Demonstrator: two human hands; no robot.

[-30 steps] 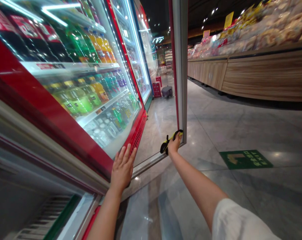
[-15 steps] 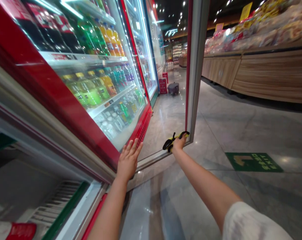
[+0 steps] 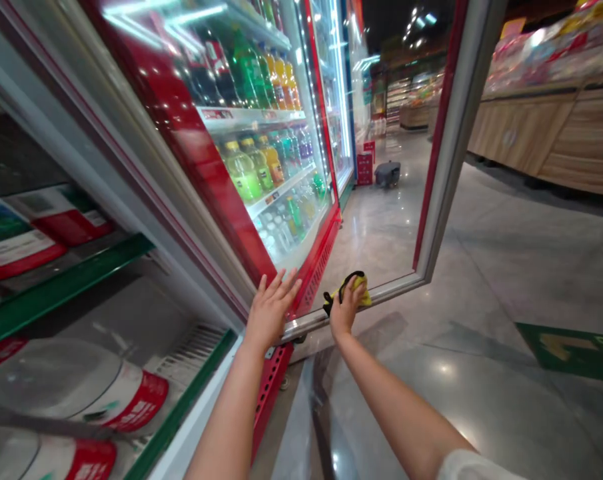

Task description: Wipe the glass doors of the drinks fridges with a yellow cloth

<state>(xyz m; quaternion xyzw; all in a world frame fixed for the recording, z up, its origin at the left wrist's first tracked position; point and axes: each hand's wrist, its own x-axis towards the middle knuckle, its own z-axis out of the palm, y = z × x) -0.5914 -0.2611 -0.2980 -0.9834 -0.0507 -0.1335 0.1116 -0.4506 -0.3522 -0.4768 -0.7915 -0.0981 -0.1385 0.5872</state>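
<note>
An open glass cooler door (image 3: pixel 444 167) with a grey metal frame stands in front of me. My right hand (image 3: pixel 345 308) presses a yellow cloth with black edging (image 3: pixel 362 291) on the door's bottom rail, left of its outer corner. Near the hinge side, my left hand (image 3: pixel 272 312) lies with fingers spread at the lower inner corner of the door, nothing held in it. Through the glass, shelves of bottled drinks (image 3: pixel 246 177) show behind a red frame.
At the left, the open cooler holds large bottles with red labels (image 3: pixel 138 400) on a green-edged shelf (image 3: pixel 71 287). A wooden display stand (image 3: pixel 526 133) is at the right. A green floor sign (image 3: pixel 571 350) and a grey object (image 3: pixel 388 173) are on the floor.
My right hand has slid the cloth left along the bottom rail, away from the outer corner. The view has turned left, showing more of the cooler's inside. My left hand stays near the hinge side.
</note>
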